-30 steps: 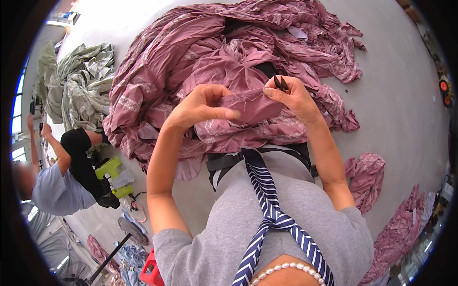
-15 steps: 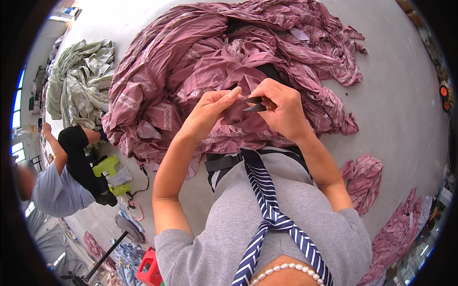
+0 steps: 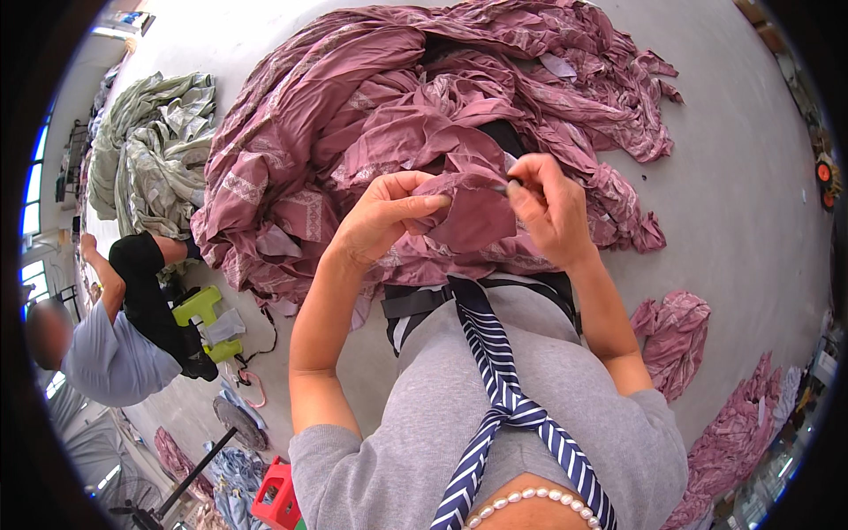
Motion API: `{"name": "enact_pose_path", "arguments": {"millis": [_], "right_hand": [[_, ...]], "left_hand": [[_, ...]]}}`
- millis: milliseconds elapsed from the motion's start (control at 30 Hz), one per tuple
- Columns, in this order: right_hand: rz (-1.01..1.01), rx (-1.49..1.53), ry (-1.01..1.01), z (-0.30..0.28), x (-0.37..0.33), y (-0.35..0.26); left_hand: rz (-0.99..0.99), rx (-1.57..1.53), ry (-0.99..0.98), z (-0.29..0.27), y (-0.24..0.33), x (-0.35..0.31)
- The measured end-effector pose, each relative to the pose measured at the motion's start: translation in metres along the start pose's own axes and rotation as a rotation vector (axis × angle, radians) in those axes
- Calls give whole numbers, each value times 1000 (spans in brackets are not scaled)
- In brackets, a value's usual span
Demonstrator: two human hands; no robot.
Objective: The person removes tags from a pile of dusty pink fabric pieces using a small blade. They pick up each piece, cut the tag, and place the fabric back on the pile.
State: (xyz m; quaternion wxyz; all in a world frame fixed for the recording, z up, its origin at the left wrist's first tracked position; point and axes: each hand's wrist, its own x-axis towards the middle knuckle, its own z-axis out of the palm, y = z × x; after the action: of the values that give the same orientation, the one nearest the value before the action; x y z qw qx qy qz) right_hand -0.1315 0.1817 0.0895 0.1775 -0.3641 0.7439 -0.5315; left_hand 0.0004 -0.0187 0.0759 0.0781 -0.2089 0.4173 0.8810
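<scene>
A large heap of dusty-pink patterned fabric (image 3: 291, 150) spreads out in front of me. Between thumb and fingers, my left hand (image 3: 385, 218) pinches a raised edge of the pink cloth (image 3: 475, 218) from that heap. My right hand (image 3: 558, 215) is closed at the other end of this edge. It holds small dark thread snips (image 3: 502, 187), mostly hidden by the fingers, with a short bit of blade touching or nearly touching the cloth.
Pale green fabric (image 3: 155, 150) lies in a pile at the left. Beside it a person (image 3: 119, 344) sits near a lime-green stool (image 3: 199, 309). A red stool (image 3: 278, 495) and a round-based stand (image 3: 240, 424) are lower left. Smaller pink bundles (image 3: 676, 340) lie on the floor at right.
My right hand has turned, and the snips' blades, plainly seen before, are now mostly hidden. A flap of pink cloth is now lifted and stretched between my hands.
</scene>
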Motion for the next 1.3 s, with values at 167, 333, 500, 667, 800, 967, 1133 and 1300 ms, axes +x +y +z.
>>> {"name": "enact_pose_path", "arguments": {"millis": [167,333,500,667,800,967,1133,1300], "right_hand": [[-37,136,-17,14,-3,12],[-166,24,-28,16,4,8],[-4,351,71,7,9,8],[109,522,-332,10,25,8],[-191,-26,-116,-2,18,3],[-693,-339,34,4,3,9],[-786,-399,-14,9,-6,11],[-734,-121,21,12,-3,1]], "left_hand": [[-8,24,-28,1,1,2],[-30,149,32,8,2,-1],[-20,155,22,5,4,-1],[15,245,38,18,12,-4],[368,700,205,25,6,-9],[905,859,400,21,-11,-2],[725,236,267,26,-26,1],[657,87,245,33,-29,3]]}}
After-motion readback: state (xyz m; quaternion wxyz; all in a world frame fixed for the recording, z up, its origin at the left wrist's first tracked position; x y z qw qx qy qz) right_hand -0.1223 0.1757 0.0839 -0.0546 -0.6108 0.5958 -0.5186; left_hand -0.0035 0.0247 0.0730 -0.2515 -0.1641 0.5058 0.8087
